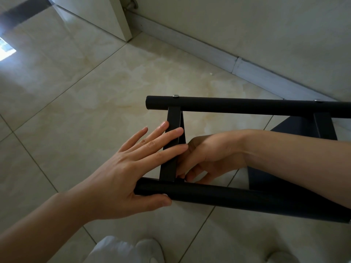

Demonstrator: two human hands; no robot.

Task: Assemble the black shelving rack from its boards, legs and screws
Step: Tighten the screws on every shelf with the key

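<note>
- Nearest, at the bottom edge: pale, soft white fabric (121, 249), blurred, over the glossy cream floor tiles (76, 103) with thin grout lines.
- Just beyond, a matte black round leg (237, 198) of the rack, a smooth tube lying across the floor from centre toward the right edge.
- Left hand (129, 171) spread flat, straight fingers laid over the flat black board edge (171, 149), thumb pressed under the near tube's left end.
- Right hand (207, 154) reaching in from the right between the two tubes, fingers curled down at the joint where board meets near leg; pinching something small or not, cannot tell.
- Board a thin, flat slat, standing on edge, spanning from near tube to far tube.
- Far leg (247, 106), same matte black tube with a rounded end cap, carrying two small silver screw heads (176, 96) on top.
- A second black board (322, 126) toward the right edge, partly hidden behind the forearm.
- Farthest: pale skirting (218, 54) along the wall and a white cabinet corner (121, 19) at the top.
</note>
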